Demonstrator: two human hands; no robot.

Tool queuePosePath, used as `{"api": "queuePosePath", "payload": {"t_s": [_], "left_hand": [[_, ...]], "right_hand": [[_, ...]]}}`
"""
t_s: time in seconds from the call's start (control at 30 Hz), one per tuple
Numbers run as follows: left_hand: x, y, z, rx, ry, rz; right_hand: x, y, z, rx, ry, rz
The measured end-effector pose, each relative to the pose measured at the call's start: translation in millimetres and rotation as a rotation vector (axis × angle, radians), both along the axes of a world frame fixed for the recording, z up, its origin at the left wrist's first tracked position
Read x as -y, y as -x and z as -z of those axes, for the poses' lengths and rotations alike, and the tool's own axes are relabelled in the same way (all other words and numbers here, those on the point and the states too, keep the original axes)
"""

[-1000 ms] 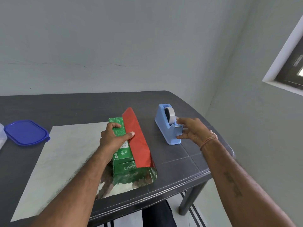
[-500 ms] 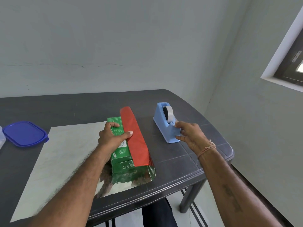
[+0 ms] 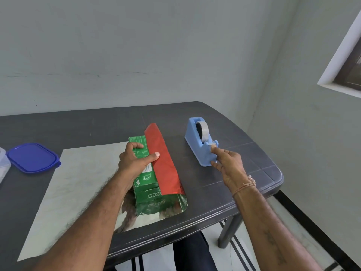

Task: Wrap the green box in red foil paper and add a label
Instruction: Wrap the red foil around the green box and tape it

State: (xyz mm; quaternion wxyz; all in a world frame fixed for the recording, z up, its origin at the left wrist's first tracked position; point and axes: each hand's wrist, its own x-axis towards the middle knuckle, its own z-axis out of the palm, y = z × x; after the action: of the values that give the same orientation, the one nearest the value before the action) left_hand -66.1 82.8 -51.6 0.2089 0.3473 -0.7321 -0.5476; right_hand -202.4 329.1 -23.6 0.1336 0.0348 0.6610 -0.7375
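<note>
Where the table (image 3: 257,169) ends nearest the person, the foil (image 3: 82,182) lies silver side up and spreads flat to the left, its near right corner mirroring the carton. On the sheet's right part the box (image 3: 146,180) lies on its side, long axis running away from the person. A red flap of the same foil is folded up its right side and onto the top. The left hand (image 3: 134,161) grips the box, fingers curled over its far left edge and thumb pressing the red flap down onto the top face. Judgement: the box is light, stiff card and will take a firm hold across its width. The foil is thin, slick and springy, will crease or tear if dragged, and the flap will lift if the thumb comes away before tape is on. It is best held at the fold line, as now. Further right, apart from the box, the right hand (image 3: 228,165) is spread loosely with the forefinger tip on the tape end at the cutter; no pinch is visible. The dispenser (image 3: 201,151) stands upright and carries a roll of tape (image 3: 203,130), the only contents confirmed. At far left a blue lid (image 3: 33,157) lies flat on the table, just beside a clear tub (image 3: 3,167) that the frame cuts off, so its contents cannot be told. No label is seen.
</note>
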Motion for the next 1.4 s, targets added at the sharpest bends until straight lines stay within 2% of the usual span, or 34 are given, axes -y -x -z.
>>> {"api": "queuePosePath", "payload": {"t_s": [0.23,0.5,0.63,0.83,0.93,1.0,1.1,1.23,1.4], "left_hand": [[-1,-1,-1,-0.002,-0.002,0.003],[-2,-1,-3,0.006,-0.002,0.0],[-1,-1,-2,0.019,0.011,-0.001],[-2,-3,-4,0.027,0.025,0.008],[-4,-4,-5,0.038,0.033,0.006],[-5,-6,-5,0.036,0.034,0.004],[-6,-8,-5,0.034,0.042,-0.009],[-10,-9,-9,0.034,0.047,-0.031],[-11,-8,-7,0.019,0.046,-0.044]], "right_hand": [[-2,-3,12,-0.01,0.086,0.005],[5,-4,21,-0.06,0.088,0.07],[7,-4,40,-0.097,-0.012,0.173],[-6,-13,46,-0.123,-0.044,0.144],[-3,-26,39,-0.258,-0.102,0.142],[3,-34,29,-0.399,-0.112,0.078],[22,-40,0,-0.566,-0.126,-0.174],[68,-31,-26,-0.634,-0.193,-0.542],[119,-3,-24,-0.715,-0.361,-0.751]]}}
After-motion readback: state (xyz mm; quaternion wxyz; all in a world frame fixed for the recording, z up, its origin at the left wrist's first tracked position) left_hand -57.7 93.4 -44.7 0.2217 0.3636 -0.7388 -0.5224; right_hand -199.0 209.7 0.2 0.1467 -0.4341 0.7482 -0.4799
